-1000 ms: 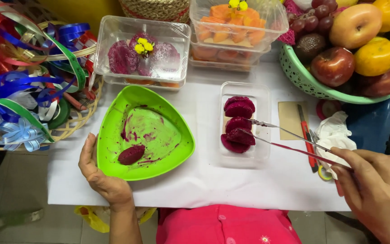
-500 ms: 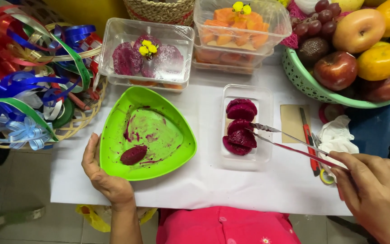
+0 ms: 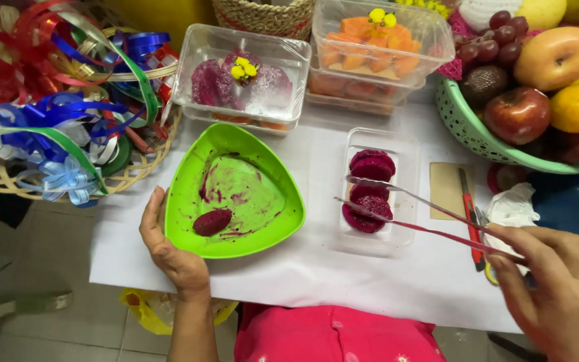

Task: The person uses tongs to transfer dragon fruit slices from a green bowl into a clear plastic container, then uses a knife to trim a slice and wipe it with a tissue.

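Two bare hands work over a white-covered counter (image 3: 316,275). The left hand (image 3: 169,251) rests at the near-left rim of a green, rounded-triangular plate (image 3: 283,194), its fingers (image 3: 152,214) curled loosely against the edge and holding the plate steady. On the plate's smeared, purple-stained floor lies one dark magenta fruit slice (image 3: 212,221), toward the near-left side, close to that hand.

The right hand (image 3: 557,288) comes in from the lower right, and its fingers (image 3: 514,251) pinch the handle end of long metal tongs (image 3: 430,218). The tongs stretch leftward over a clear plastic tray (image 3: 407,144) just right of the plate. Their two tips stand slightly apart above a row of magenta slices (image 3: 368,191) lined up in the tray; the lower tip lies at the nearest slice, though whether it touches cannot be told.

Right of the tray sit a tan card (image 3: 445,191), a red-handled cutter (image 3: 469,208) and a crumpled white tissue (image 3: 514,208). Behind the plate stands a lidded clear box of purple fruit (image 3: 242,84), and beside it another clear box of orange fruit (image 3: 376,47). A green basket (image 3: 467,124) of whole fruit fills the upper right, and a wicker basket of coloured ribbons (image 3: 48,114) sits at the left.
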